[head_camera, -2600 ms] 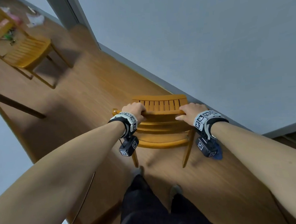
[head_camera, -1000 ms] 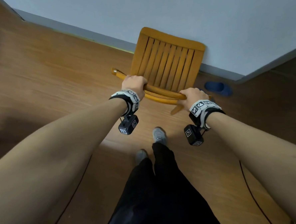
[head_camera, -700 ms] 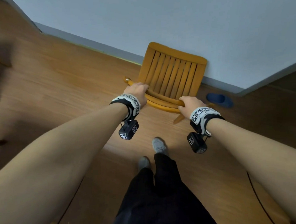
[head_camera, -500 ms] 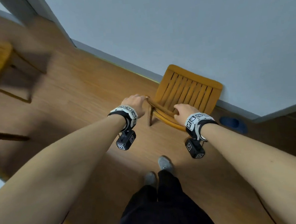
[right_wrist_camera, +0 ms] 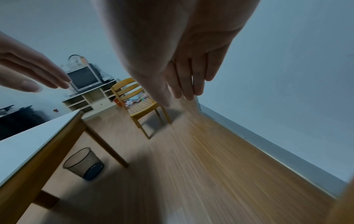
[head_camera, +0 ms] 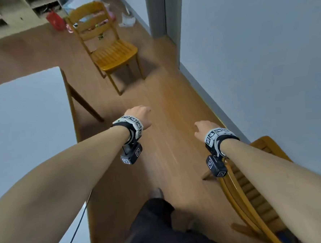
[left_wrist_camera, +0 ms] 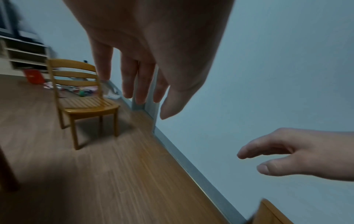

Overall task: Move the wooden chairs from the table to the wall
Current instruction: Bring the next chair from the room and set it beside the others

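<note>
Against the wall (head_camera: pixel 255 49) at the near right, one wooden chair (head_camera: pixel 254 196) stands under the person's right forearm, touched by neither hand. Farther along the floor (head_camera: pixel 166 139), a second wooden chair (head_camera: pixel 112 54) stands just beyond the far corner of the white-topped table (head_camera: pixel 24 120), near the wall but apart from it. Both hands hang over the bare floor holding nothing: the left hand (head_camera: pixel 139 116) has straight, loosely parted fingers, the right hand (head_camera: pixel 203 130) relaxed, slightly bent ones. Under the table sits a mesh wastebasket (right_wrist_camera: pixel 83 163).
</note>
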`<state>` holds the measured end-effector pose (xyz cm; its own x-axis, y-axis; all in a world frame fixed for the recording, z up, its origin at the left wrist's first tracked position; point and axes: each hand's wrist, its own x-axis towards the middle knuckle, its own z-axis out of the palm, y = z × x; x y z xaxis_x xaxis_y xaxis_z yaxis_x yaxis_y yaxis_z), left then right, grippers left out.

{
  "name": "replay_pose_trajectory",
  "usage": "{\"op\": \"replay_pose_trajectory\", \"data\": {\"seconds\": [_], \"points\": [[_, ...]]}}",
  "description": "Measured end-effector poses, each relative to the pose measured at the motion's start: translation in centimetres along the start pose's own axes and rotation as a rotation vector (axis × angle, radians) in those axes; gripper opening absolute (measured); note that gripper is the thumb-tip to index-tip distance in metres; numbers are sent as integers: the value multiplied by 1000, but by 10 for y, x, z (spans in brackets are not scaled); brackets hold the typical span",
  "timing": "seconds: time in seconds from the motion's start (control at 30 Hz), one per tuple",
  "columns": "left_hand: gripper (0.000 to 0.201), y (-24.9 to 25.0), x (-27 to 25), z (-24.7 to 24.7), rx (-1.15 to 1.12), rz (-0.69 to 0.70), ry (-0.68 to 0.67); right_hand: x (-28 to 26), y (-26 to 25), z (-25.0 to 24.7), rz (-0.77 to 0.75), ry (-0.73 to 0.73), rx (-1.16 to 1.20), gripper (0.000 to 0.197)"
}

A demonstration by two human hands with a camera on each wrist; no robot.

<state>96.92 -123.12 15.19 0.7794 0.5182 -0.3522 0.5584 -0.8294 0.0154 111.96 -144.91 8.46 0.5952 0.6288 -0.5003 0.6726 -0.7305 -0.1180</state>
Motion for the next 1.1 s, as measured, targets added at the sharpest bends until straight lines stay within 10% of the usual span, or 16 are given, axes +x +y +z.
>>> {"op": "replay_pose_trajectory", "data": {"seconds": [1.1], "points": [[56, -546, 478, -225, -225, -477, 62, 659, -491, -382, -421, 25, -240, 40]]}}
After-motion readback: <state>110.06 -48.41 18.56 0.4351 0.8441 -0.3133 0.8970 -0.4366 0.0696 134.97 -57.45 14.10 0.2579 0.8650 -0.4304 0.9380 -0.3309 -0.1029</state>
